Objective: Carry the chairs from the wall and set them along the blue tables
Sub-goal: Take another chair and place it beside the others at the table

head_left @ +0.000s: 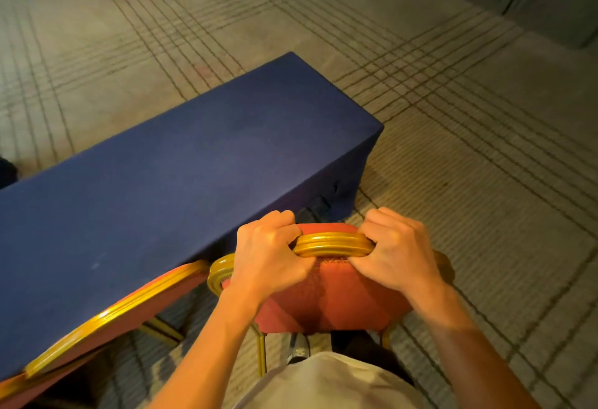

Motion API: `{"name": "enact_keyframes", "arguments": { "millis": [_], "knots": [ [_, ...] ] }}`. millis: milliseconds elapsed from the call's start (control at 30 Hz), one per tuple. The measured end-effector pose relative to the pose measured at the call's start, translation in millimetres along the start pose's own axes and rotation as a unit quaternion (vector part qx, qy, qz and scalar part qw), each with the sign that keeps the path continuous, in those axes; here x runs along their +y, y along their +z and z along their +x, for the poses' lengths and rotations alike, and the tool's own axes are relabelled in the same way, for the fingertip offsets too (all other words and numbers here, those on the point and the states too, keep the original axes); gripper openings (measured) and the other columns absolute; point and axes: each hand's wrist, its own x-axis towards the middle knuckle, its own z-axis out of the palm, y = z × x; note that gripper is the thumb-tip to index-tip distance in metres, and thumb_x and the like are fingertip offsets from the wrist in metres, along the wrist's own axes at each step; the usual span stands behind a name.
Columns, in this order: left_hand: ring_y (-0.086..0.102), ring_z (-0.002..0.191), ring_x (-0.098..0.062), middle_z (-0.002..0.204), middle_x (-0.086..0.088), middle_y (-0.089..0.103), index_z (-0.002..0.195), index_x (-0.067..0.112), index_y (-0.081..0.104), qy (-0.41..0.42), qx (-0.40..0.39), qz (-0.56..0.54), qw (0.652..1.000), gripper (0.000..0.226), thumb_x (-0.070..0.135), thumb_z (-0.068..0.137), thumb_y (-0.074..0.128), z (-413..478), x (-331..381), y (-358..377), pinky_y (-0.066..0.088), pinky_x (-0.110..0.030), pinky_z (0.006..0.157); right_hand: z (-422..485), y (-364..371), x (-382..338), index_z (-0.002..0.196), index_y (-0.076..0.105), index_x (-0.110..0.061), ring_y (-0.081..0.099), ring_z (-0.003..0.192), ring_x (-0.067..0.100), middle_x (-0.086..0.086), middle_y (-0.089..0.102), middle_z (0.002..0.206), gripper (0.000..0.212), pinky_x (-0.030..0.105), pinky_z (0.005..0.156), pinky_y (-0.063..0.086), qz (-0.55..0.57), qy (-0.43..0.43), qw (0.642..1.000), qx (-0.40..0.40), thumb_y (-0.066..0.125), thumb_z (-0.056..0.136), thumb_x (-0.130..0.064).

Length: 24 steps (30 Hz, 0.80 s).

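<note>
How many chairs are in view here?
2. The held chair, gripped at its backrest top by the left hand and right hand, is near the blue table's right end. The second chair stands just left of it along the same side. Others may be hidden off-frame left.

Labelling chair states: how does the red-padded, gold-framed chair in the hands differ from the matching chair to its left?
The held red-padded, gold-framed chair is gripped at its top rail by the left hand and right hand; the matching left chair is untouched. The held chair is near the end of the blue-covered table; the left chair is further along it. Both share red padding and gold frames.
</note>
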Motion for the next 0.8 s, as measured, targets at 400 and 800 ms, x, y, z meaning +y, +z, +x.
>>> {"name": "enact_keyframes", "arguments": {
  "millis": [400, 800],
  "knots": [
    [0.039, 0.047, -0.021, 0.055, 0.001, 0.042, 0.047, 0.016, 0.047, -0.085, 0.033, 0.076, 0.993, 0.02, 0.029, 0.059, 0.053, 63.9, -0.4, 18.4, 0.023, -0.028, 0.042, 90.8, 34.3, 69.2, 0.06, 0.058, -0.02, 0.048, 0.062, 0.015, -0.005, 0.052, 0.066, 0.024, 0.025, 0.053, 0.031, 0.083, -0.106, 0.99, -0.036, 0.075, 0.074, -0.029],
    [0.038, 0.049, -0.02, 0.056, 0.002, 0.039, 0.047, 0.016, 0.047, -0.191, 0.074, 0.106, 0.973, 0.022, 0.027, 0.063, 0.059, 71.5, -49.3, 27.9, 0.028, -0.03, 0.038, 163.8, 90.1, 62.4, 0.061, 0.064, -0.017, 0.049, 0.06, 0.017, -0.003, 0.055, 0.066, 0.022, 0.029, 0.048, 0.036, 0.118, -0.192, 0.97, -0.09, 0.073, 0.078, -0.029]
  ]
}}
